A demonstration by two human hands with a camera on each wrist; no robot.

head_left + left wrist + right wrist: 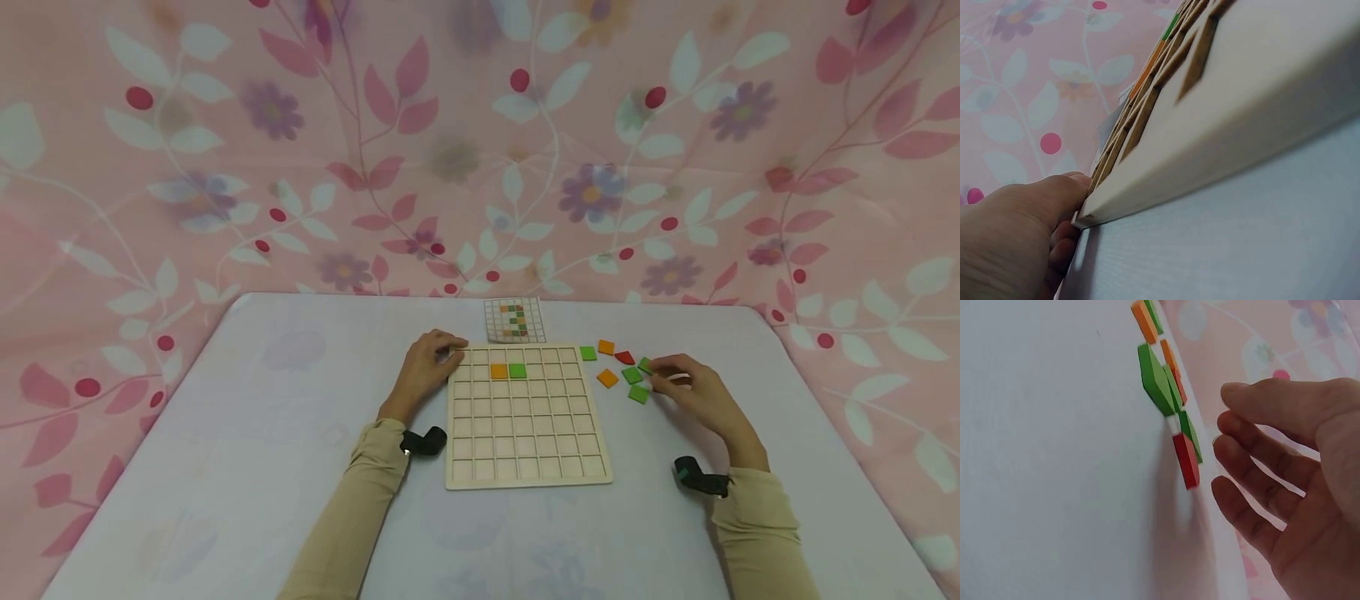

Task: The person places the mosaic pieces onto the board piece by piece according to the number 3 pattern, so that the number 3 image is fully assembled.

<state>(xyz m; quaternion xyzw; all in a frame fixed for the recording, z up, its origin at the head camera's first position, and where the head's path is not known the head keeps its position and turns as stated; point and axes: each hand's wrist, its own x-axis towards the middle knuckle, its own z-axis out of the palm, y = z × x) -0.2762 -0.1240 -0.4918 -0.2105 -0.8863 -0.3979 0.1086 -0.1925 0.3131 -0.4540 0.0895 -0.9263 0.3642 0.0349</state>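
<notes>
A wooden grid board (525, 483) lies in front of the person in the head view. An orange tile (499, 372) and a green tile (517, 371) sit side by side in its second row. At the far left corner, the left hand (423, 371) pinches the board's edge, thumb on top. The right hand (701, 396) hovers at the right of the loose tiles with fingers loosely bent and nothing between them. Near its fingertips are green tiles (638, 393) and, in the right wrist view, a red tile (1186, 461), which the hand hides in the head view.
Beyond the board leans a small pattern card (515, 321) with coloured squares on a grid. More loose tiles lie right of the board: orange tiles (607, 378), a red piece (625, 357) and a green tile (588, 353) near its corner. A floral cloth (465, 167) hangs behind the white table (262, 450).
</notes>
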